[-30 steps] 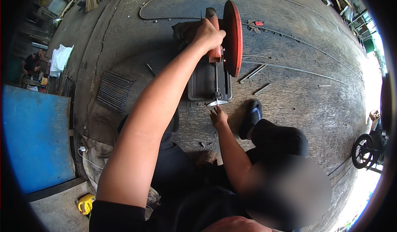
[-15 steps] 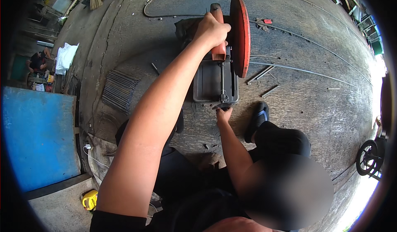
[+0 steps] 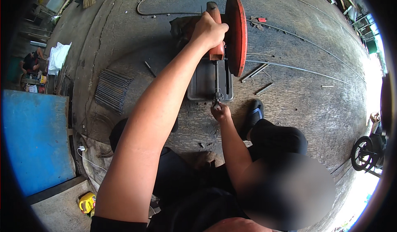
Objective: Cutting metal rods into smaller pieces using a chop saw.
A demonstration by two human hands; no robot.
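Observation:
A chop saw with a red round guard (image 3: 237, 35) and a dark grey metal base (image 3: 202, 85) stands on the floor in front of me. My left hand (image 3: 209, 30) is closed around its red handle (image 3: 216, 52), with the arm stretched out. Closer to me, my right hand (image 3: 221, 112) is closed on the small dark crank (image 3: 216, 104) at the near end of the vise screw (image 3: 217, 77). The fingers hide part of that crank. Behind my left wrist, the saw's dark motor side (image 3: 180, 27) is partly covered.
A row of cut metal rods (image 3: 112, 90) lies left of the saw. Short rod pieces (image 3: 264, 88) and a long thin rod (image 3: 297, 68) lie at right. My shoe (image 3: 254, 113) is near the base. A blue panel (image 3: 37, 133) stands left; another person (image 3: 31, 61) sits beyond.
My right hand has turned at the crank, and the crank's position has changed. The left hand keeps its hold on the handle. The whole view has shifted slightly.

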